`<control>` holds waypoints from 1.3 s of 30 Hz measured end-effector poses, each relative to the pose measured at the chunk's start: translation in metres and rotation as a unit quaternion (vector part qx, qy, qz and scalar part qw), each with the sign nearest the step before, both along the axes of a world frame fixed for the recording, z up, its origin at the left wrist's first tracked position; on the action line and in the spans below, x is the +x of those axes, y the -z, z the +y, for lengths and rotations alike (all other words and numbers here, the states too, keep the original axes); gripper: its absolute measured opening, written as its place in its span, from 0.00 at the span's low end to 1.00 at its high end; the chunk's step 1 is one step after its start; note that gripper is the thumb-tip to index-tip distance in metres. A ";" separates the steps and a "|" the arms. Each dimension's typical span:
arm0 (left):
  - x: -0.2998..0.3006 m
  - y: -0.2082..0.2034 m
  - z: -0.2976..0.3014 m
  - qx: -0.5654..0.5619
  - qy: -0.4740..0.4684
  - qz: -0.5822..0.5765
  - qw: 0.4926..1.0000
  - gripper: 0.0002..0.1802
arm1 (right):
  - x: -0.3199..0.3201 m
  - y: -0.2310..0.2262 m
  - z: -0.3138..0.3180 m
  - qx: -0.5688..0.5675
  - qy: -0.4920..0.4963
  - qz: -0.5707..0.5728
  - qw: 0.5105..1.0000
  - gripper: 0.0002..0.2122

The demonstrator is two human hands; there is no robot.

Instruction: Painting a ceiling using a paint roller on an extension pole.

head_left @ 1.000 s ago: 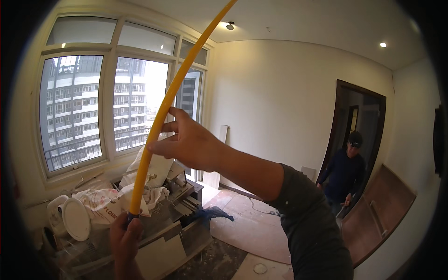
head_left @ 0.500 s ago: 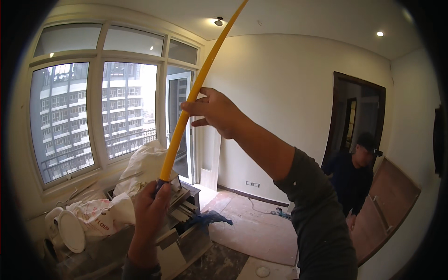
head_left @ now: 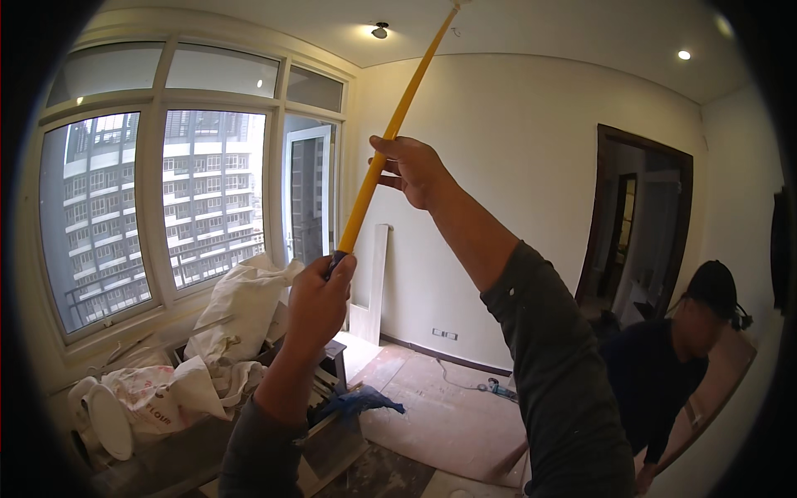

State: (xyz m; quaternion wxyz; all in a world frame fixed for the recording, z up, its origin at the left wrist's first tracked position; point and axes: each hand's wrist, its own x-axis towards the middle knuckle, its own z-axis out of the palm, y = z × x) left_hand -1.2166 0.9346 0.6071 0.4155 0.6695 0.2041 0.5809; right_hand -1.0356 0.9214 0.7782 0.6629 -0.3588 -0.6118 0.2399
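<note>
A long yellow pole (head_left: pixel 363 206) slants up and to the right, its far end close to the ceiling. What sits on that tip is too small and cut off to make out. My left hand (head_left: pixel 320 303) is closed around the dark grip (head_left: pixel 336 262) at the pole's lower end. Higher up, my right hand (head_left: pixel 413 168) holds the yellow shaft between thumb and fingers, with some fingers loosely extended behind it.
At right a co-worker (head_left: pixel 660 365) in a dark cap bends beside a leaning brown board (head_left: pixel 730 365). White sacks (head_left: pixel 237 311) and a low cabinet lie under the windows (head_left: pixel 216 191). A corded power tool (head_left: pixel 502 388) and blue plastic (head_left: pixel 361 402) rest on floor sheets.
Both hands have moved up and to the right with the pole, and its top end now shows near the ceiling. The co-worker has come nearer and bent lower.
</note>
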 end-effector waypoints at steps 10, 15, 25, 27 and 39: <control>0.058 0.001 0.031 0.004 -0.032 0.003 0.999 0.21 | 0.051 0.001 0.033 -0.008 0.029 -0.008 1.000 0.24; 0.025 0.040 0.026 -0.012 -0.004 -0.002 1.000 0.18 | 0.028 0.023 0.016 -0.027 0.029 -0.066 0.997 0.28; -0.098 0.108 -0.045 -0.051 0.041 -0.088 0.994 0.12 | -0.081 0.059 -0.060 -0.056 -0.019 -0.158 0.986 0.36; -0.125 0.116 -0.063 -0.050 0.067 -0.088 0.993 0.11 | -0.101 0.065 -0.076 -0.059 -0.027 -0.171 0.983 0.41; -0.280 0.164 -0.152 -0.039 0.043 -0.128 0.990 0.16 | -0.251 0.102 -0.165 -0.080 -0.121 -0.196 0.970 0.52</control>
